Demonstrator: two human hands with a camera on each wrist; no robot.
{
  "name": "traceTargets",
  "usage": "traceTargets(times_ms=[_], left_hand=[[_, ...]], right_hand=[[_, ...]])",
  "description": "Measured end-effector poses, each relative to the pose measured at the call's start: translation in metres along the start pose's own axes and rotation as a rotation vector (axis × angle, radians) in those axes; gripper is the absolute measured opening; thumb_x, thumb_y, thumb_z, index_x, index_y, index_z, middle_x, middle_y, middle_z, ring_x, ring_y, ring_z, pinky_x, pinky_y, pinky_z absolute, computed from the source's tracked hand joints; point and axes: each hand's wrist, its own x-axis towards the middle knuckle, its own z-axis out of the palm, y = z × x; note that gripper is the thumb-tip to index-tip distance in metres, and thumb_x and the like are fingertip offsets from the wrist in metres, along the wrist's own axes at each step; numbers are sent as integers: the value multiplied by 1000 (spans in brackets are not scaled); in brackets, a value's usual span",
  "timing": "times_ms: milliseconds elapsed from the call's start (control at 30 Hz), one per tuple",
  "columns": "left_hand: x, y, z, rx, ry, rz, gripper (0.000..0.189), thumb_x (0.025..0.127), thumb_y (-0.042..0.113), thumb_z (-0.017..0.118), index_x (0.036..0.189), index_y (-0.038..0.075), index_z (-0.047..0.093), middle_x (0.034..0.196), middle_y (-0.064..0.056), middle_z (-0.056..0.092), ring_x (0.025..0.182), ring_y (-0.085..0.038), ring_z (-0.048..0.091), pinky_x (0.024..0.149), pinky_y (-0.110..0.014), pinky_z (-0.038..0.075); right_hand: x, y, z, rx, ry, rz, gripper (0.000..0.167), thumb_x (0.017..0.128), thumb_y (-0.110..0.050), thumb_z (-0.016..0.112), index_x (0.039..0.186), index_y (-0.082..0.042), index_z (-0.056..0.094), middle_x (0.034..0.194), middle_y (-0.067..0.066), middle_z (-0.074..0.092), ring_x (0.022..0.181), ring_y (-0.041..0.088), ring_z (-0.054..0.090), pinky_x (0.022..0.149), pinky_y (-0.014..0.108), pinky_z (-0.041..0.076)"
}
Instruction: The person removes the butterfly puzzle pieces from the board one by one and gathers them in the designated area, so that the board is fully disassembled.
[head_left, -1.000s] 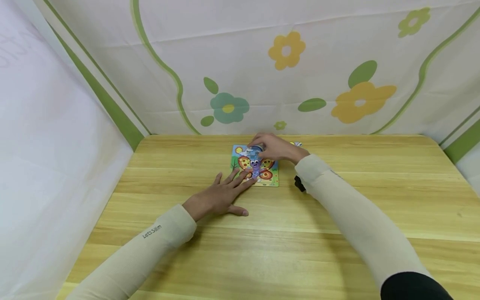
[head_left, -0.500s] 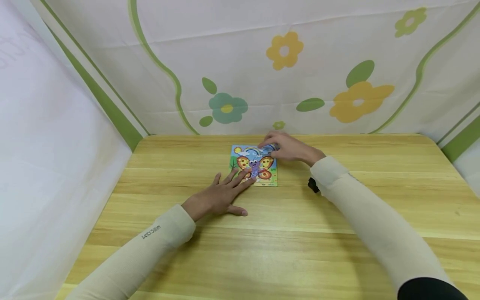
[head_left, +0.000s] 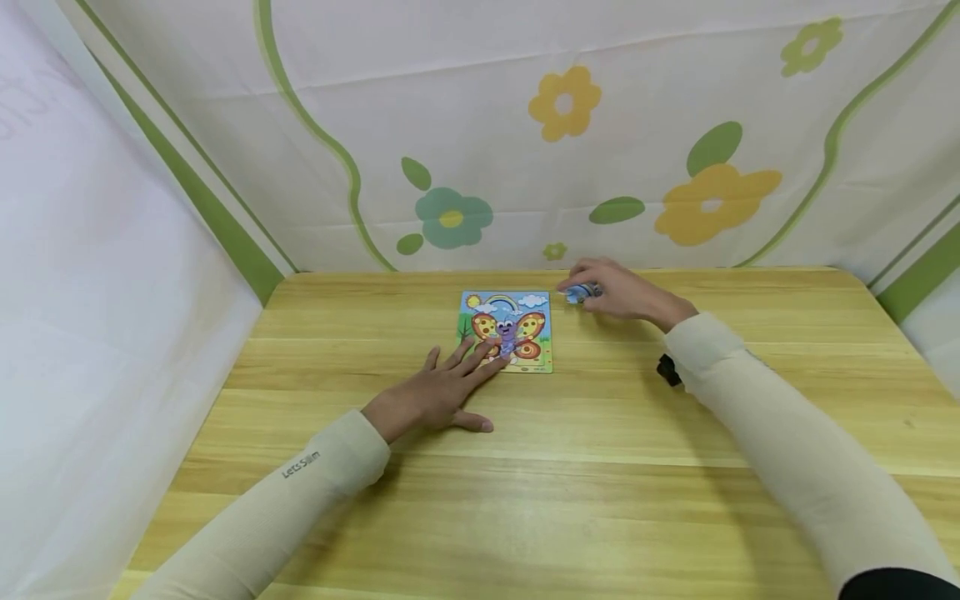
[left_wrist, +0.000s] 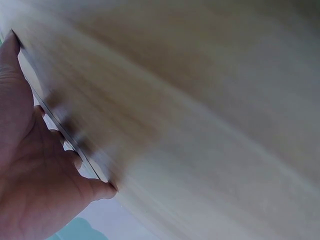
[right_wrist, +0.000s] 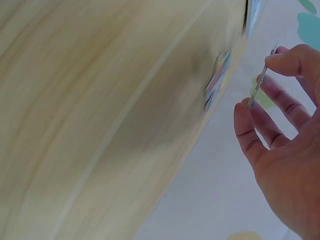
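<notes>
A small puzzle board (head_left: 501, 305) with a butterfly, sun and rainbow picture lies flat near the table's far edge. Across its lower left part rest the spread fingers of my left hand (head_left: 444, 392), palm down and thumb out to the side. To the right of the board, my right hand (head_left: 617, 287) pinches a bluish puzzle piece (head_left: 578, 293) by its edges. The right wrist view shows that thin piece (right_wrist: 260, 80) edge-on between thumb and fingers, above the table. Below it in that view lies another colourful puzzle piece (right_wrist: 218, 80), mostly hidden by my hand in the head view.
A wood-grain table (head_left: 570, 483) reaches back to a white cloth wall (head_left: 360, 58) printed with flowers. Another white cloth (head_left: 97, 333) hangs along the left side. A small black object (head_left: 668, 370) shows at my right sleeve.
My right hand has carried the pinched piece from over the board's top to the right, off the board, uncovering its rainbow and cloud. My left hand has stayed in place.
</notes>
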Motion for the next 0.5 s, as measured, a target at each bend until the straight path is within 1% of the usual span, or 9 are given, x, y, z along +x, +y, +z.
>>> traceTargets(times_ms=[133, 367, 500], left_hand=[[-1, 0, 0, -3, 1, 0, 100, 98, 68, 57, 170, 32, -1, 178, -2, -11, 164, -33, -11, 125, -73, 5], [-2, 0, 0, -7, 10, 5, 100, 97, 68, 58, 170, 32, -1, 178, -2, -12, 164, -34, -11, 125, -73, 4], [-1, 0, 0, -6, 9, 4, 100, 97, 68, 57, 170, 32, -1, 178, -1, -13, 164, -34, -11, 125, -73, 4]], right_hand=[[-9, 10, -5, -6, 16, 7, 46, 91, 9, 62, 136, -3, 70, 142, 25, 58, 136, 48, 48, 114, 66, 37], [-27, 29, -15, -14, 40, 4, 46, 89, 14, 60, 132, 2, 70, 134, 27, 62, 127, 47, 55, 105, 63, 46], [-35, 40, -19, -20, 50, 5, 45, 88, 15, 60, 131, 4, 70, 132, 27, 63, 122, 45, 57, 101, 61, 48]])
